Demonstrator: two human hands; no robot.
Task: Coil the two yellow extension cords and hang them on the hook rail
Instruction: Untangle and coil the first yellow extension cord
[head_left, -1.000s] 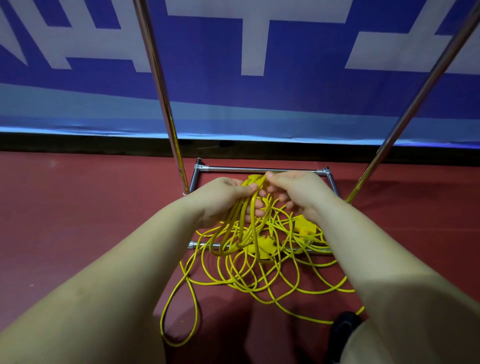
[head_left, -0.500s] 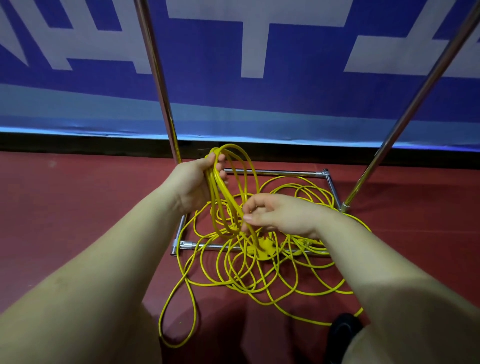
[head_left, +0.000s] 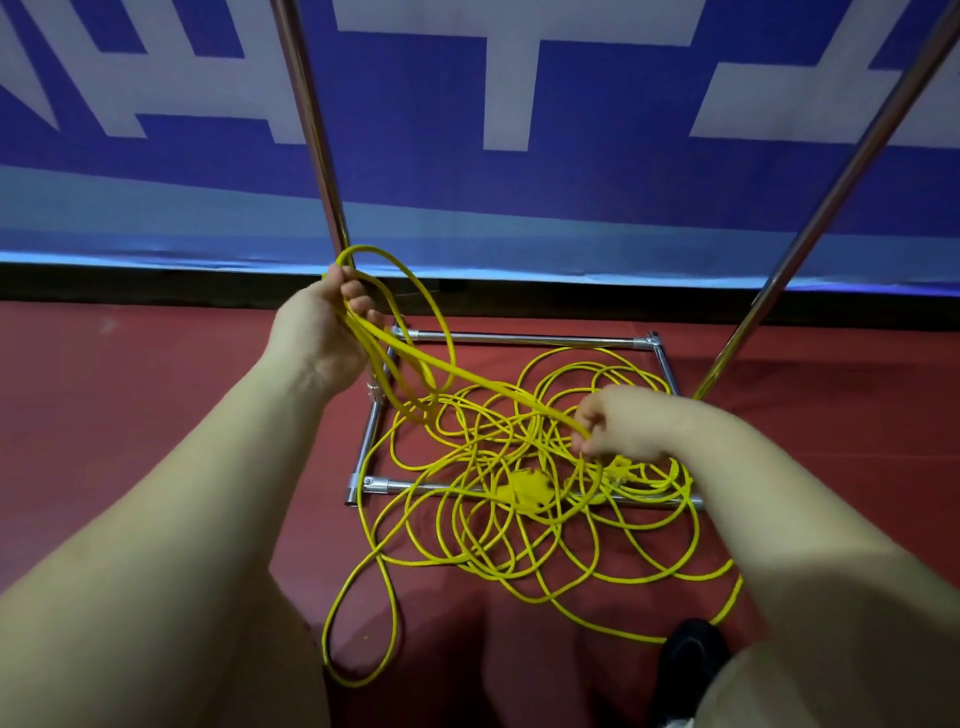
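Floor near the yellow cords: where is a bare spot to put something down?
Bare red floor lies left of the metal frame, beyond the left hand. More shows right of the slanted pole. Inside and in front of the frame it is crowded with tangled cords, where the right hand works.

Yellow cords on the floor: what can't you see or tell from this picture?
- Head view: the hook rail is not in view; the two metal poles run off the top edge.
- The yellow cords lie tangled, so which loop belongs to which cord cannot be told.
- The right hand covers part of the pile.
- The left hand hides how many loops it holds.
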